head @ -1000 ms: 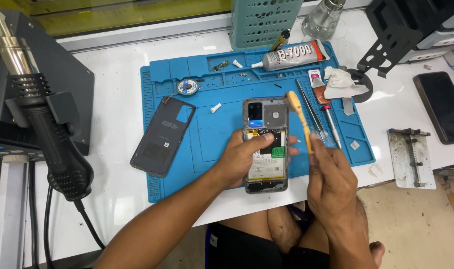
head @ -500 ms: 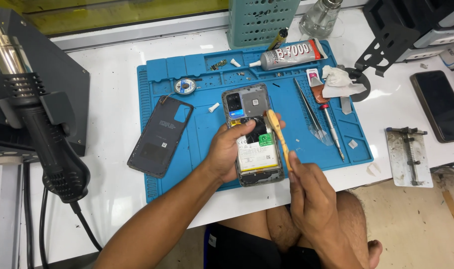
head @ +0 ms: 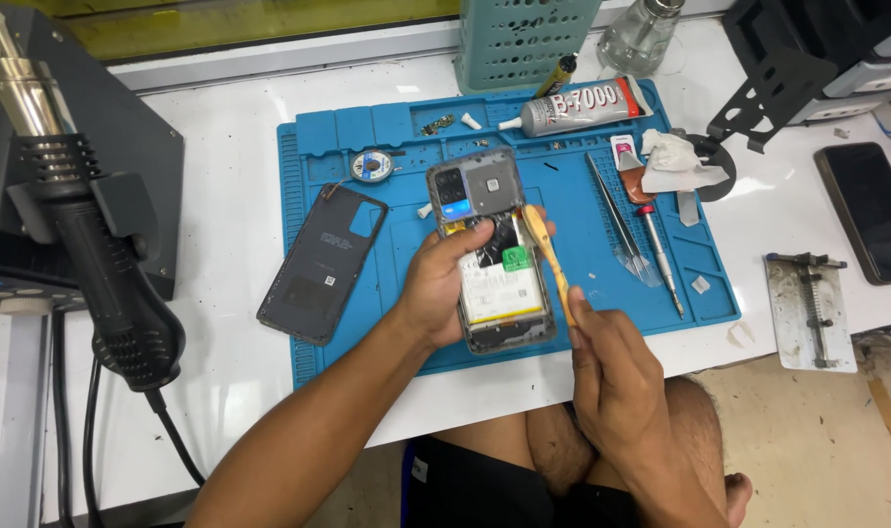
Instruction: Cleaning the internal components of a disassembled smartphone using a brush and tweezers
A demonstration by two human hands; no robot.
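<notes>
An opened phone lies face down on the blue work mat, its battery and boards exposed. My left hand grips the phone's left side, thumb across its middle. My right hand holds a yellow pry tool, whose tip rests against the phone's right edge near the upper part. The phone's removed dark back cover lies on the mat's left edge.
A glue tube, tweezers, a screwdriver, a wire spool and a crumpled wipe lie on the mat. A hot-air gun stands at left. Another phone and a metal jig sit at right.
The view has shifted, so the mat sits further left in frame. My right hand has brought the yellow pry tool from beside the phone to its right edge. My left hand keeps its grip.
</notes>
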